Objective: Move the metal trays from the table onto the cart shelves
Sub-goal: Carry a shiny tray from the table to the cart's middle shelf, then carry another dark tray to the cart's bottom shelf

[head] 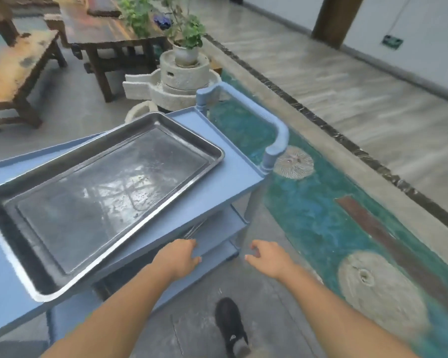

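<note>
A large metal tray [98, 200] lies flat on the top shelf of the blue cart [238, 166], filling most of it. My left hand [177, 258] hovers at the cart's near edge beside the middle shelf [215, 233], fingers loosely curled and holding nothing. To its right, my right hand [265, 257] hangs in the air just off the cart, fingers loosely curled, empty. A thin metal edge [194, 231] shows on the middle shelf; what it belongs to is hidden under the top shelf.
The cart's blue handle [274, 130] rises at its far end. Beyond stand a stone mill [176, 83] with a potted plant [186, 45] and wooden tables [18, 71]. My black shoe [230, 324] is on the grey floor. A teal floor inlay [321, 218] runs right.
</note>
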Demonstrator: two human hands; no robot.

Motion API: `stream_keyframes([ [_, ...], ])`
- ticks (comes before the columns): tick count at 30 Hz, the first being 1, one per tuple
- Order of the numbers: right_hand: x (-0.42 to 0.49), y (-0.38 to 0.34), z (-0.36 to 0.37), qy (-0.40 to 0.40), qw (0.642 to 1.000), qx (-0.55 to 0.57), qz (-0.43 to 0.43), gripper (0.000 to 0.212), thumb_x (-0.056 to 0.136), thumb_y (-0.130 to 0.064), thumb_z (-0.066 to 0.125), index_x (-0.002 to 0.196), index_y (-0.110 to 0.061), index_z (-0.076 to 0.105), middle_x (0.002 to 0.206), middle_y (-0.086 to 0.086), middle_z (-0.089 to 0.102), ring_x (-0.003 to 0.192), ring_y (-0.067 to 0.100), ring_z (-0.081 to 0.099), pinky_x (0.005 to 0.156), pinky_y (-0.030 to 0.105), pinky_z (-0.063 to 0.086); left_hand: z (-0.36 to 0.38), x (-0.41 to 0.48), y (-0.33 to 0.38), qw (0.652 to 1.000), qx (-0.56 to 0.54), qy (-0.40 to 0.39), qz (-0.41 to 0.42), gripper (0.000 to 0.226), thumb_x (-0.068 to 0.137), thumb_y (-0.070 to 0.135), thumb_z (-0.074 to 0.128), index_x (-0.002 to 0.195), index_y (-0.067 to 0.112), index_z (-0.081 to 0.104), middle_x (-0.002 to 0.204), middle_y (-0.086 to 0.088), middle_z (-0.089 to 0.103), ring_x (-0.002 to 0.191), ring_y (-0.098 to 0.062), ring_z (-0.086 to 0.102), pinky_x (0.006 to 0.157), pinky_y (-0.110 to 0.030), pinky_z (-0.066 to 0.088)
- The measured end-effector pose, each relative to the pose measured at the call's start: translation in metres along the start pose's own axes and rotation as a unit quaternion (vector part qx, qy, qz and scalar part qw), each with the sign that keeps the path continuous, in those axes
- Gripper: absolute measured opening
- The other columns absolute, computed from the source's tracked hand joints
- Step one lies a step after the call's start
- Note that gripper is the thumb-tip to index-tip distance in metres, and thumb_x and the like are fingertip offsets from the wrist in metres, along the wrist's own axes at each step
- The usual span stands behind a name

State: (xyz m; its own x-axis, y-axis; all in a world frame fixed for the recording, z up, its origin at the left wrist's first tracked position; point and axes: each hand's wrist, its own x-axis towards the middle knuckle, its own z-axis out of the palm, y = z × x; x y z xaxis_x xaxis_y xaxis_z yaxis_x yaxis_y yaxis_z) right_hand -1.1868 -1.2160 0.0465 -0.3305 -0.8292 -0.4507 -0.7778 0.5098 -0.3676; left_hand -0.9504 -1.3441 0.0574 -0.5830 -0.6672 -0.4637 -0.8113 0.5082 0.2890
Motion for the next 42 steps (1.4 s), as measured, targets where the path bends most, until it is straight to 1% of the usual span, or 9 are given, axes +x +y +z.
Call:
stream_keyframes([
  [3, -0.058, 0.034, -0.003, 0.057, 0.994, 0.044, 0.079, 0.051, 0.088, -0.055, 0.055, 0.123, -0.019, 0.058, 0.114, 0.007, 0.067, 0.111, 0.027, 0.060, 0.088, 0.035, 0.049, -0.005, 0.002, 0.042, 0.995, 0.045, -0.017, 0.082, 0.049, 0.095, 0.044, 0.052, 0.134, 0.016, 0.050, 0.129, -0.007, 0.060, 0.119, -0.027, 0.055, 0.094, -0.038, 0.047],
  [7, -0.143, 0.078, 0.001, 0.137, 0.968, 0.109, 0.183, 0.048, 0.090, -0.053, 0.055, 0.124, -0.020, 0.058, 0.113, 0.004, 0.068, 0.111, 0.024, 0.061, 0.088, 0.032, 0.046, 0.004, -0.003, 0.112, 0.975, 0.106, -0.039, 0.190, 0.044, 0.092, 0.041, 0.051, 0.128, 0.016, 0.053, 0.125, -0.010, 0.062, 0.117, -0.031, 0.057, 0.092, -0.041, 0.049],
  [18, -0.406, 0.170, 0.067, 0.302, 0.825, 0.215, 0.427, 0.049, 0.088, -0.056, 0.055, 0.123, -0.022, 0.058, 0.094, -0.006, 0.063, 0.102, 0.021, 0.063, 0.081, 0.032, 0.047, 0.091, -0.103, 0.337, 0.864, 0.210, -0.091, 0.449, 0.049, 0.091, 0.041, 0.054, 0.134, 0.018, 0.051, 0.130, -0.010, 0.061, 0.119, -0.030, 0.057, 0.096, -0.039, 0.048],
  [23, -0.540, 0.193, 0.129, 0.361, 0.736, 0.259, 0.510, 0.050, 0.085, -0.058, 0.054, 0.122, -0.024, 0.059, 0.100, -0.006, 0.068, 0.099, 0.019, 0.064, 0.083, 0.032, 0.049, 0.162, -0.195, 0.423, 0.790, 0.260, -0.117, 0.542, 0.049, 0.092, 0.043, 0.054, 0.134, 0.017, 0.051, 0.129, -0.009, 0.062, 0.117, -0.029, 0.058, 0.095, -0.039, 0.050],
  [27, -0.655, 0.202, 0.191, 0.382, 0.674, 0.284, 0.565, 0.044, 0.086, -0.054, 0.057, 0.117, -0.023, 0.060, 0.087, -0.008, 0.066, 0.089, 0.017, 0.065, 0.076, 0.032, 0.050, 0.230, -0.289, 0.479, 0.734, 0.278, -0.136, 0.605, 0.052, 0.093, 0.045, 0.055, 0.136, 0.016, 0.051, 0.130, -0.009, 0.062, 0.118, -0.027, 0.059, 0.095, -0.037, 0.049],
  [31, -0.765, 0.200, 0.256, 0.402, 0.605, 0.296, 0.620, 0.041, 0.086, -0.053, 0.057, 0.111, -0.021, 0.061, 0.093, -0.004, 0.068, 0.099, 0.023, 0.065, 0.080, 0.034, 0.050, 0.297, -0.391, 0.517, 0.671, 0.293, -0.151, 0.664, 0.046, 0.089, 0.046, 0.056, 0.128, 0.022, 0.056, 0.125, -0.007, 0.065, 0.116, -0.028, 0.060, 0.094, -0.038, 0.050],
  [37, -0.891, 0.169, 0.351, 0.431, 0.479, 0.314, 0.698, 0.056, 0.087, -0.060, 0.052, 0.128, -0.022, 0.054, 0.098, -0.005, 0.066, 0.098, 0.020, 0.065, 0.072, 0.031, 0.046, 0.387, -0.530, 0.554, 0.549, 0.345, -0.167, 0.742, 0.037, 0.090, 0.045, 0.055, 0.114, 0.017, 0.058, 0.112, -0.008, 0.067, 0.109, -0.031, 0.062, 0.084, -0.038, 0.050],
  [40, -0.936, 0.142, 0.396, 0.434, 0.411, 0.333, 0.729, 0.061, 0.088, -0.061, 0.052, 0.131, -0.018, 0.052, 0.113, 0.002, 0.068, 0.106, 0.024, 0.063, 0.079, 0.032, 0.047, 0.425, -0.589, 0.567, 0.504, 0.360, -0.182, 0.763, 0.042, 0.092, 0.047, 0.054, 0.121, 0.017, 0.056, 0.103, -0.007, 0.067, 0.105, -0.029, 0.064, 0.084, -0.038, 0.051],
  [42, -0.960, 0.124, 0.422, 0.432, 0.373, 0.354, 0.741, 0.056, 0.088, -0.060, 0.053, 0.126, -0.019, 0.055, 0.110, 0.003, 0.069, 0.107, 0.026, 0.063, 0.083, 0.033, 0.049, 0.447, -0.624, 0.575, 0.475, 0.362, -0.189, 0.779, 0.046, 0.092, 0.049, 0.053, 0.126, 0.017, 0.054, 0.109, -0.007, 0.068, 0.107, -0.028, 0.064, 0.087, -0.038, 0.052],
])
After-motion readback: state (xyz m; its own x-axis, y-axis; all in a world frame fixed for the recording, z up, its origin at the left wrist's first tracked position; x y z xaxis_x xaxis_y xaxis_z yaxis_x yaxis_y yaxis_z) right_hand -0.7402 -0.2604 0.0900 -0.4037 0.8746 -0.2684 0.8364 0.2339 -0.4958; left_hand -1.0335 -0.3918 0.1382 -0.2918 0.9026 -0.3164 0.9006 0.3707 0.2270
